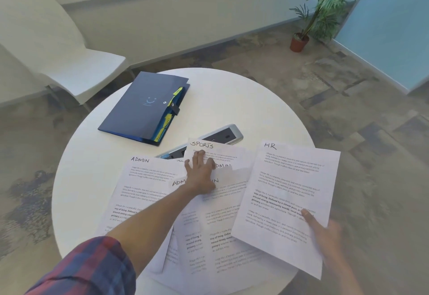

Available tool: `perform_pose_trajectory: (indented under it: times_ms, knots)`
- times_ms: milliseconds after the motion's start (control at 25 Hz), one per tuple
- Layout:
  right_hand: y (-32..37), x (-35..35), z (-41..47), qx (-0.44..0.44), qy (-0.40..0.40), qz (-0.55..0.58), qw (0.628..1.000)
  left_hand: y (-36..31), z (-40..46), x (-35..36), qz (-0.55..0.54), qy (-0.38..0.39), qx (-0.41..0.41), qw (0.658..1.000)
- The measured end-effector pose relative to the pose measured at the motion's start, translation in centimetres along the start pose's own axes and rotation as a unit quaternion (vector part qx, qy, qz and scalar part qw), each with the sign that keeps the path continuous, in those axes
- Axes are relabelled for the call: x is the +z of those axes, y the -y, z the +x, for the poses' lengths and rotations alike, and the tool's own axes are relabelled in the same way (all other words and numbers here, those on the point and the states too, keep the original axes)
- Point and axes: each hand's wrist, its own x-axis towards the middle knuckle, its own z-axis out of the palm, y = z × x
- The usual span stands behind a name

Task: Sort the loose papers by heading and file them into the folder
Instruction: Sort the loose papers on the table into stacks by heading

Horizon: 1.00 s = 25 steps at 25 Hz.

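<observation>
Sorting: right hand [325,232] pinches the HR sheet [287,199], left hand [200,174] flat on the SPORTS sheet [209,149], likely separated next

floor: patchy grey-brown carpet [301,81] | white chair [58,58] left | potted plant [325,9] by blue wall [390,27]

Desk [232,99]: round and white, seen from above.
Folder [139,109]: dark blue, laid closed at the far left, with yellow tabs along its right edge.
Papers [148,192]: overlapped in a loose spread near the front edge, headed ADMIN and SPORTS.
Left hand [200,174]: laid flat with fingers spread on the middle sheets.
Right hand [325,232]: blurred; the HR sheet [290,192] is pinched at its lower right corner.
Power strip [220,135]: partly covered by the papers.
Chair [58,58]: white, behind the desk.
Potted plant [320,11]: on the floor at the far right.
</observation>
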Motion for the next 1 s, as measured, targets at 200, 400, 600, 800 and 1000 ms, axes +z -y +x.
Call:
perform_pose_trajectory:
  times_ms: [200, 400, 600, 800, 1000]
  knots:
    - [0.8, 0.6, -0.2, -0.020, 0.005, -0.001, 1.000, 0.5, -0.4, -0.7, -0.031, 0.005, 0.043, 0.999]
    - [1.0, 1.3, -0.1, -0.022, 0.013, -0.011, 1.000, 0.5, -0.5, -0.9, -0.190, 0.039, -0.011, 0.981]
    - [0.6, 1.7, -0.1, -0.024, 0.022, -0.015, 0.999, 1.7, 0.3, -2.4, -0.293, 0.059, -0.025, 0.954]
    - [1.6, 2.1, -0.6, -0.028, 0.016, -0.022, 0.999, 3.3, 1.6, -4.2, -0.195, -0.067, -0.032, 0.978]
    - [1.4, 2.6, -0.5, -0.032, 0.024, -0.027, 0.999, 5.7, 2.9, -5.8, 0.007, -0.101, -0.107, 0.989]
